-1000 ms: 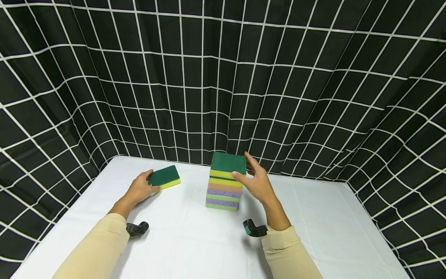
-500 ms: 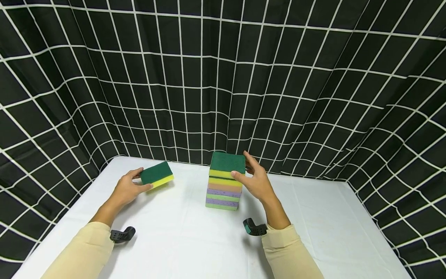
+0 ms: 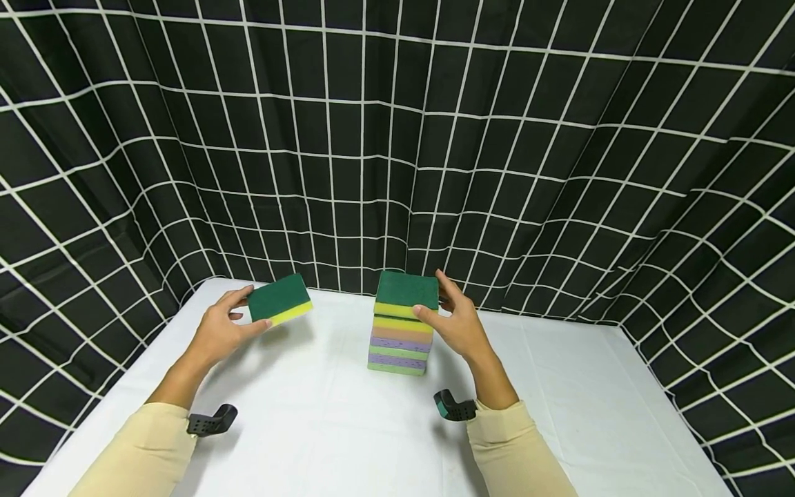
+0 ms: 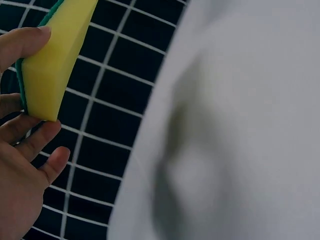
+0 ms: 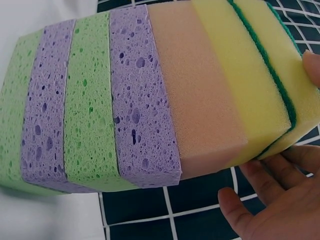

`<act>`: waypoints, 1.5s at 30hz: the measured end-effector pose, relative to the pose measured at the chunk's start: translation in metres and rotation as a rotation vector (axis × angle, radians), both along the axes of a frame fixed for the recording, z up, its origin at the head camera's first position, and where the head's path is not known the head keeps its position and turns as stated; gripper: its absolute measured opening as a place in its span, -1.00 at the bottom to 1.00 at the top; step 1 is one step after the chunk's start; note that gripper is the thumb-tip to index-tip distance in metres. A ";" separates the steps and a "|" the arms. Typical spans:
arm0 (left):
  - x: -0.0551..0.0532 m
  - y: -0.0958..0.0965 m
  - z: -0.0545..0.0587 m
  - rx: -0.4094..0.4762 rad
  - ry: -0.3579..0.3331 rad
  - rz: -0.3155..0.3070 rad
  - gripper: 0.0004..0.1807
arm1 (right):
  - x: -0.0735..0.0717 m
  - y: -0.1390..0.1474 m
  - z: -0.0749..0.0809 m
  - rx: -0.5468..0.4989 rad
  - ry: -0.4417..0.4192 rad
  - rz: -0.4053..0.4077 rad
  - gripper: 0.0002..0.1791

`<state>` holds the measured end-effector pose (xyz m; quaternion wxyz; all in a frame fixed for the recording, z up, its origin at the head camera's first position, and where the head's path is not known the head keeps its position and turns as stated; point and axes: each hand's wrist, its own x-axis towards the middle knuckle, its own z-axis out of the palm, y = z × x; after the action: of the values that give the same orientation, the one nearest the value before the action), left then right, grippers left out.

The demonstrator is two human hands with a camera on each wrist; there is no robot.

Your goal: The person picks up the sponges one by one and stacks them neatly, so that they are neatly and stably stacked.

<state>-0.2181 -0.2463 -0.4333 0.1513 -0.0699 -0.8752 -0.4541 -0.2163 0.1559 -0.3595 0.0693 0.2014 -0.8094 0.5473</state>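
Observation:
My left hand (image 3: 217, 331) pinches a yellow sponge with a dark green scouring side (image 3: 278, 297), thumb along the front edge and fingers behind. Scourer up, it hangs above the table at the left, its shadow below. In the left wrist view its yellow foam (image 4: 55, 65) shows between thumb and fingertips. Right of centre stands a neat stack of sponges (image 3: 399, 348): green and purple layers (image 5: 145, 100) at the bottom, then peach (image 5: 197, 90), then yellow ones with green scourers. My right hand (image 3: 458, 326) grips the topmost scouring sponge (image 3: 406, 288) by its right end.
A white cloth (image 3: 348, 428) covers the table. Close behind the stack hangs a black curtain with a white grid (image 3: 348, 172), which also closes in both sides. Each wrist wears a black camera mount (image 3: 212, 420).
My left hand has lifted its scouring sponge off the table and carried it a little to the left, away from the stack. My right hand stays at the stack's top.

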 end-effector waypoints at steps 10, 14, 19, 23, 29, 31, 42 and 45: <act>0.007 0.022 0.034 -0.002 0.095 -0.041 -0.14 | 0.002 0.000 0.001 -0.008 0.000 -0.002 -0.11; 0.009 0.028 0.044 0.005 0.135 -0.061 -0.15 | 0.002 -0.001 0.001 -0.005 -0.005 -0.007 -0.11; 0.010 0.035 0.051 0.021 0.181 -0.096 -0.16 | 0.003 -0.002 0.002 -0.005 -0.002 -0.013 -0.11; 0.010 0.041 0.058 0.049 0.195 -0.121 -0.17 | 0.004 -0.003 0.002 -0.007 -0.005 -0.015 -0.12; 0.011 0.054 0.070 0.102 0.202 -0.189 -0.17 | 0.004 -0.003 0.003 -0.001 -0.012 -0.022 -0.12; 0.009 0.059 0.073 0.122 0.203 -0.214 -0.16 | 0.005 -0.003 0.003 0.001 -0.012 -0.023 -0.12; 0.003 0.081 0.084 0.169 0.246 -0.298 -0.19 | 0.004 -0.002 0.000 0.004 -0.004 -0.010 -0.12; 0.001 0.086 0.086 0.175 0.259 -0.314 -0.21 | 0.004 -0.001 0.000 0.008 -0.008 -0.010 -0.11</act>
<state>-0.2170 -0.1600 -0.3468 0.1954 -0.2496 -0.7841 -0.5337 -0.2128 0.1549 -0.3592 0.0678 0.1953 -0.8128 0.5446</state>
